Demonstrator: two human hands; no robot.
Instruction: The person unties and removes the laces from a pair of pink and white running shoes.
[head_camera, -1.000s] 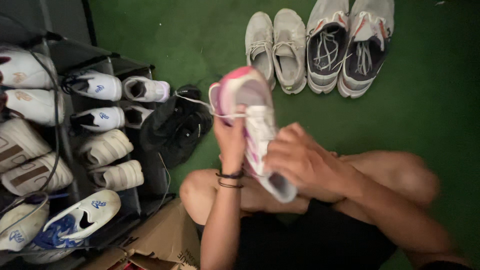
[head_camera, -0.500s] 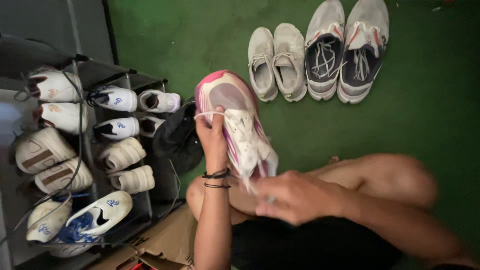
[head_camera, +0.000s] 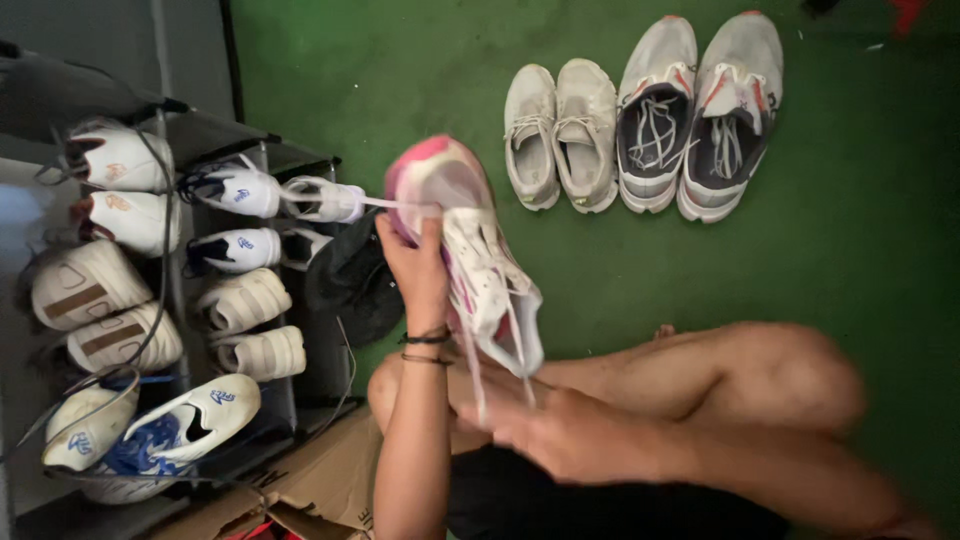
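Green felt floor; left hand grips mesh sneaker.

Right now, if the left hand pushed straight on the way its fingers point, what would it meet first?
The left hand already grips the pink and white sneaker. Beyond it lies bare green floor, though depth is unclear.

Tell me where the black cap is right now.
In the head view, the black cap lies left of centre on the green floor, between the shoe rack and the left hand.
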